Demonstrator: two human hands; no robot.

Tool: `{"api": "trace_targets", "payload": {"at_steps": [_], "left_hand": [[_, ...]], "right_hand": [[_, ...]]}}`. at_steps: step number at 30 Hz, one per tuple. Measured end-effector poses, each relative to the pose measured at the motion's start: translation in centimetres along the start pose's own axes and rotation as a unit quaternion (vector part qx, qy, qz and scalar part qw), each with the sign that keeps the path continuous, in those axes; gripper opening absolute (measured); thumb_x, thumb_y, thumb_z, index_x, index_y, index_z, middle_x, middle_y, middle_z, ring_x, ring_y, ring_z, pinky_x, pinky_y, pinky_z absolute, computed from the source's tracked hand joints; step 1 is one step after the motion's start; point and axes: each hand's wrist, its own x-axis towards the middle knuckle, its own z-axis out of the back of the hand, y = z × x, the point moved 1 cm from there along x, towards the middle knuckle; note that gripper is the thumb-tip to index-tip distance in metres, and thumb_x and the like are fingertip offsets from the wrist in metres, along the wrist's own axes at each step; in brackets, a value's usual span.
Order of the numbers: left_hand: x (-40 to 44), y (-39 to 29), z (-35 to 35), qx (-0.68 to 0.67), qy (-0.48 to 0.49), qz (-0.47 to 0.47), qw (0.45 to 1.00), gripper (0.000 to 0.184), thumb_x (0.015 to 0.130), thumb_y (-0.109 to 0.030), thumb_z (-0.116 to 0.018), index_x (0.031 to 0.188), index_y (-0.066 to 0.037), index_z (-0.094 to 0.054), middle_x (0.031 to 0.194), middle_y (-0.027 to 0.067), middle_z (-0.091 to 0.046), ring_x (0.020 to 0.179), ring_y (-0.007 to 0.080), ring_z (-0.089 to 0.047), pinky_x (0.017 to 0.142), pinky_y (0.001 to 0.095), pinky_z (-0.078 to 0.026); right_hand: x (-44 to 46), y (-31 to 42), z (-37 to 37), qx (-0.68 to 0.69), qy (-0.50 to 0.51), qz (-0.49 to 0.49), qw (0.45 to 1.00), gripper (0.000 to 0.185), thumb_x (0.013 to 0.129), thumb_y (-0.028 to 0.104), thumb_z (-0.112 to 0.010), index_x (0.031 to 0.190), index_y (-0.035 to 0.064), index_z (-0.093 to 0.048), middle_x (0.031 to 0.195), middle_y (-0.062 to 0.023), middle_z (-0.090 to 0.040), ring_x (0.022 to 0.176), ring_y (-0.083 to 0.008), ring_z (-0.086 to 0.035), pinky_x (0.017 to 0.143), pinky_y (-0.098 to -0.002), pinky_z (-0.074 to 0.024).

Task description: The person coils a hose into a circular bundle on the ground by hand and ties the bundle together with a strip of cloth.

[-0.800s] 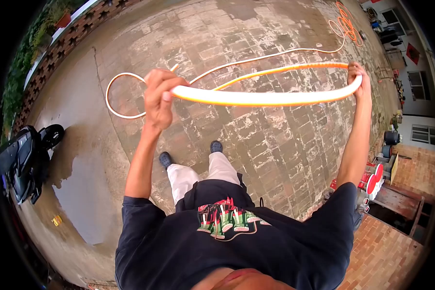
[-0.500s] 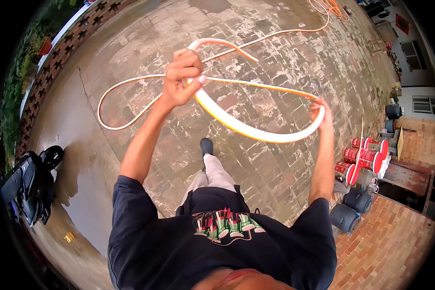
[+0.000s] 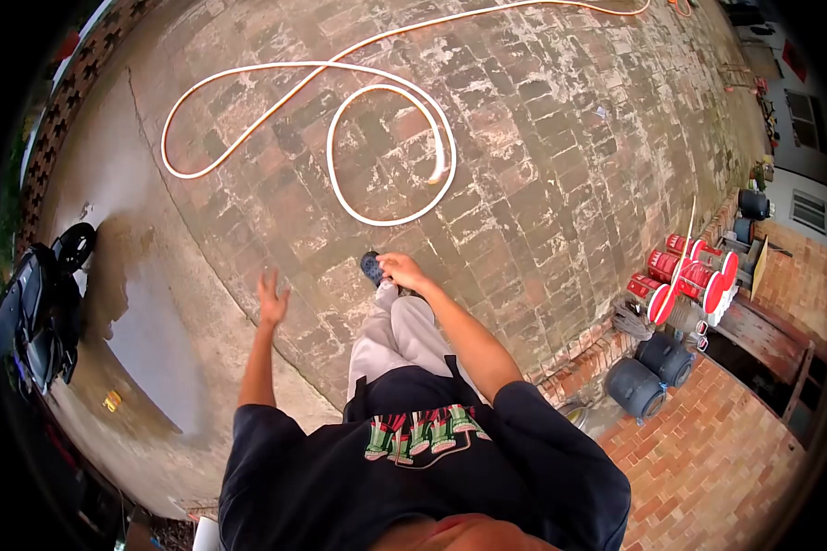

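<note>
A white hose with orange along its side (image 3: 390,222) lies on the paving ahead of me, curled into a round loop with a second, longer loop at its left. One end rests inside the round loop. My left hand (image 3: 271,298) hangs in the air over the ground, fingers spread and holding nothing. Above my shoe (image 3: 371,267), my right hand (image 3: 402,270) is loosely bent with no object visible in it. Both hands are apart from the hose, on the near side of it.
A dark motorcycle (image 3: 41,317) stands at the left beside a wet patch (image 3: 156,363). Red-and-white drums (image 3: 696,280) and dark barrels (image 3: 636,387) line the right side. A brick surface (image 3: 708,464) lies below them. The hose runs on toward the top right.
Both hands have let go of the hose, which has dropped to the ground as a round loop. My hands have come down toward my body, the right one moving left.
</note>
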Motion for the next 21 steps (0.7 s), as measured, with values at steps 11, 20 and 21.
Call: {"api": "trace_targets", "payload": {"at_steps": [11, 20, 21], "left_hand": [[-39.3, -6.9, -23.1, -0.322, 0.031, 0.737, 0.593, 0.038, 0.101, -0.023, -0.057, 0.133, -0.005, -0.066, 0.108, 0.0196, -0.074, 0.087, 0.0408, -0.075, 0.067, 0.0524, -0.061], [13.4, -14.9, -18.0, -0.249, -0.009, 0.164, 0.954, 0.046, 0.102, -0.024, -0.067, 0.141, -0.002, -0.064, 0.131, 0.0222, -0.073, 0.112, 0.0336, -0.075, 0.101, 0.0452, -0.057], [18.4, -17.9, -15.6, -0.287, -0.074, 0.112, 0.948, 0.042, 0.105, -0.019, -0.063, 0.144, -0.003, -0.063, 0.127, 0.0189, -0.075, 0.112, 0.0303, -0.075, 0.099, 0.0418, -0.057]], "right_hand": [[-5.1, -18.3, 22.0, -0.172, -0.286, -0.087, 0.939, 0.02, 0.098, 0.007, -0.067, 0.115, 0.0049, -0.077, 0.097, -0.0051, -0.078, 0.077, -0.0131, -0.071, 0.061, -0.0304, -0.0557], [7.3, -10.4, 36.5, -0.236, -0.236, 0.032, 0.942, 0.022, 0.096, 0.012, -0.069, 0.117, 0.0089, -0.077, 0.105, -0.0092, -0.079, 0.095, -0.0223, -0.075, 0.085, -0.035, -0.0587], [9.8, -9.5, 37.5, -0.209, -0.198, 0.043, 0.957, 0.023, 0.095, 0.019, -0.07, 0.115, 0.015, -0.08, 0.114, -0.0105, -0.081, 0.11, -0.0286, -0.077, 0.098, -0.039, -0.0593]]}}
